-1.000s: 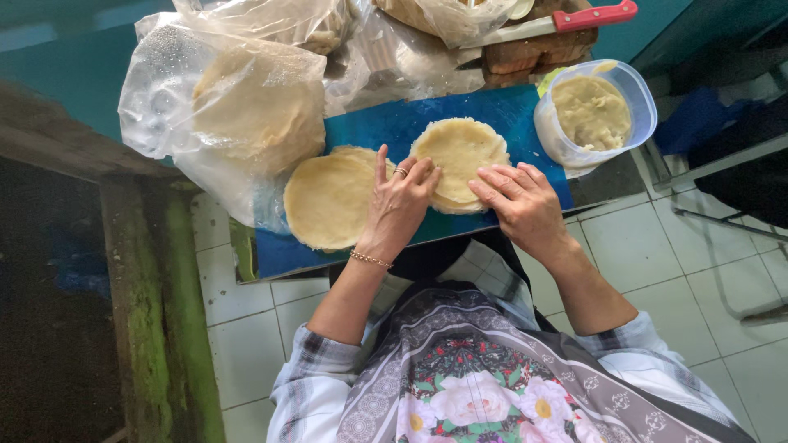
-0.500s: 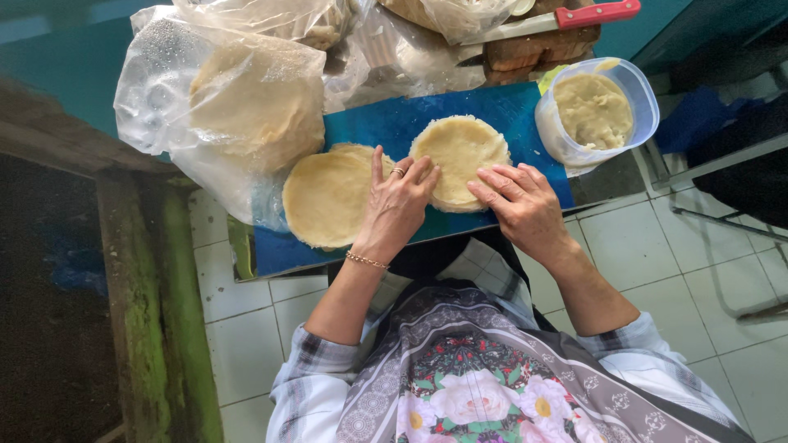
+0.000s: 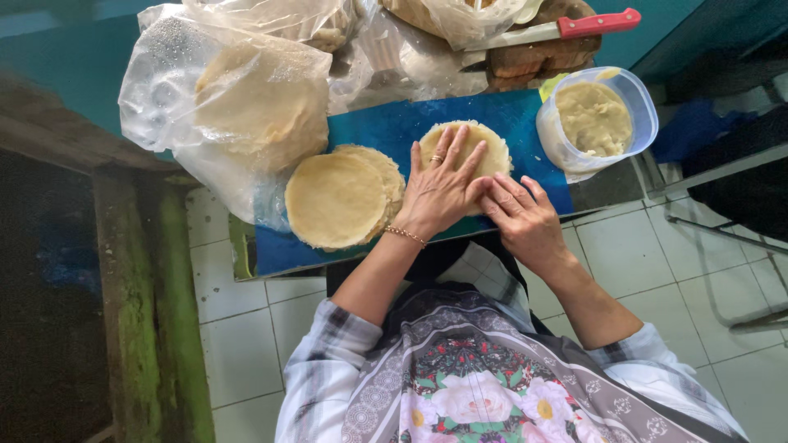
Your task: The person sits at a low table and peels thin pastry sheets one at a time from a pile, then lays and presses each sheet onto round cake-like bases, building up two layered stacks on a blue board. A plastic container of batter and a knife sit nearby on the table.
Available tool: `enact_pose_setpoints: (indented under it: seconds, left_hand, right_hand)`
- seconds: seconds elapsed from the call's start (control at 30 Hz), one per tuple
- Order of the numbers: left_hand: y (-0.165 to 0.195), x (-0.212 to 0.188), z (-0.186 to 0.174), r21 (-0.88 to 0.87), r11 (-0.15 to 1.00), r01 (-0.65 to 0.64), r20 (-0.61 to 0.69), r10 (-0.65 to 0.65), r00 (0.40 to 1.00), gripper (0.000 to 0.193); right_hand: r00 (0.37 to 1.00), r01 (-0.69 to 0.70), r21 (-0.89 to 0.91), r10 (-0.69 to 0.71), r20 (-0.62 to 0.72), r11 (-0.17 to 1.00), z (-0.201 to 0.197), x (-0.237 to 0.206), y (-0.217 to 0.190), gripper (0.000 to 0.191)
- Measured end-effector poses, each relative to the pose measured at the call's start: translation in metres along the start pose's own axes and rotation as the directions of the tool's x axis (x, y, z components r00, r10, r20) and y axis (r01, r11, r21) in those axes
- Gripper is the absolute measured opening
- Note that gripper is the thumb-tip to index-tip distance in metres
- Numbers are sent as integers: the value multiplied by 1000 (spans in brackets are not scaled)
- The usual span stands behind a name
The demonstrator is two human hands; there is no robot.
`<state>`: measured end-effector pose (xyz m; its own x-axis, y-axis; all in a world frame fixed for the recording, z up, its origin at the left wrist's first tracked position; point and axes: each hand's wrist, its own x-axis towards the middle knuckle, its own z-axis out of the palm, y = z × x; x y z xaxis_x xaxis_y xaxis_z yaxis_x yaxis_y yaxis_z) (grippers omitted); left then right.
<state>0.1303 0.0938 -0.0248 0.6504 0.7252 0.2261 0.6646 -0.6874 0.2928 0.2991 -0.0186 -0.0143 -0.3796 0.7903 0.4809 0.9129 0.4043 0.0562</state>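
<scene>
Head view, looking down: nearest you is your patterned apron (image 3: 460, 394) above the white floor tiles (image 3: 246, 328). Your right hand (image 3: 525, 221) lies at the near edge of the blue board (image 3: 394, 131), fingers loosely curled, their tips touching the near rim of the wrapper (image 3: 492, 152); it holds nothing. Your left hand (image 3: 439, 193) is spread wide and flat on that wrapper, pressing it to the board, with a ring on 1 finger and a bracelet (image 3: 405, 235) at the wrist. Just left of it sits a stack (image 3: 341, 197) of round wrappers, touching the board's left part. Right of the board stands a clear tub (image 3: 636, 111) of pale filling (image 3: 595, 119). Farther left, a plastic bag (image 3: 164, 90) holds more wrappers. Farthest off, a red-handled knife (image 3: 566, 29) rests on a wooden block (image 3: 542, 57).
</scene>
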Motion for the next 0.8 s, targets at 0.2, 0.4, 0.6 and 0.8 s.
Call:
enact_pose_setpoints:
  seconds: [0.2,0.4,0.6,0.8]
  left_hand:
    - [-2,-4,9,14,1000,4,16,-5,1000,66]
    - [6,-3,-9,-15,1000,6,14,-6,1000,69]
    - [0,-61,-57,-187,981,-50,-339,-17,941,43]
    - [-31,-135,-105,-145,956,254,-399,-292,869,22]
  right_hand:
    - [999,9,67,-6,-42,998,7,-10,6,42]
    - [987,-29,122,48,-155,992,5,-10,0,38]
    - [955,-65,272,138,-262,960,-12,2,0,26]
    - [963,-10,502,144,-230,865,-17,38,-26,20]
